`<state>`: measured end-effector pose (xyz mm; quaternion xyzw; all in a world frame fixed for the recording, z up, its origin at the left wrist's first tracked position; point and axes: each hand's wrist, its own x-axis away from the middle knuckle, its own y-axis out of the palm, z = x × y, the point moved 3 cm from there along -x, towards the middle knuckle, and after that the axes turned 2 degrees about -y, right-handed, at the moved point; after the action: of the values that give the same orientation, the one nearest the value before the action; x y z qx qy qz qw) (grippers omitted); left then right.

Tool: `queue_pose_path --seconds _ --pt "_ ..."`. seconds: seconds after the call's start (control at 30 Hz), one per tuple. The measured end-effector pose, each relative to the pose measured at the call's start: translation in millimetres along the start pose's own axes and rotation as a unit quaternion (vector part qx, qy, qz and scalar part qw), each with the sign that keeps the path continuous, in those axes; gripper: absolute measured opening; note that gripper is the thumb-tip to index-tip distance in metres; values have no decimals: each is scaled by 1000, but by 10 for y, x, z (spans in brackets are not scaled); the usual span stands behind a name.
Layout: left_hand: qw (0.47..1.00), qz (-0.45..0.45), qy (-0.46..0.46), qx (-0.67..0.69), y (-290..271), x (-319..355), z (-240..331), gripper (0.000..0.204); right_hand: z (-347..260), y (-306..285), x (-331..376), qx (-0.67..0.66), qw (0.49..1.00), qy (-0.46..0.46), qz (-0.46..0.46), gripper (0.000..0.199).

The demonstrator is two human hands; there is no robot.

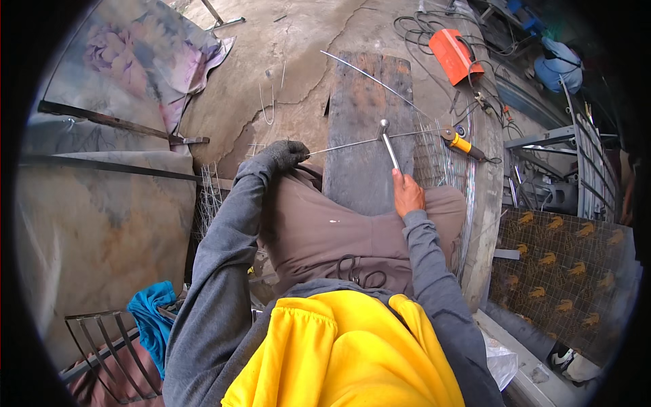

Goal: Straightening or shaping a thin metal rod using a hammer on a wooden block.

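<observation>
My left hand [288, 154], in a dark grey glove, is closed around one end of a thin metal rod [339, 146]. The rod runs rightward across a dark, worn wooden board [363, 183] in front of my lap. In my bare right hand [408, 194] is the handle of a metal hammer [390, 148]. Its head is over the rod near the board's middle; whether it touches the rod I cannot tell. Another thin rod [369, 76] lies slantwise over the board's far part. A yellow angle grinder [464, 143] lies right of the board.
Wire mesh [428, 152] lies beside the board's right edge. An orange box [454, 55] with a handle and cables is at the far right. Metal frames [542, 138] stand at the right, with a crouching person [560, 68] beyond. Flowered sheeting [115, 61] covers the left.
</observation>
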<state>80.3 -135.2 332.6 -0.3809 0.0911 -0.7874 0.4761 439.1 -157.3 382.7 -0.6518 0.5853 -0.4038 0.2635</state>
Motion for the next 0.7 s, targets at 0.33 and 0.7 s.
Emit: queue_pose_path --seconds 0.33,0.7 --pt "997 46 5 -56 -125 -139 -313 22 119 -22 208 -66 997 12 41 59" --pt "998 30 -29 -39 -128 -51 -130 19 66 -60 93 -84 993 -15 79 57"
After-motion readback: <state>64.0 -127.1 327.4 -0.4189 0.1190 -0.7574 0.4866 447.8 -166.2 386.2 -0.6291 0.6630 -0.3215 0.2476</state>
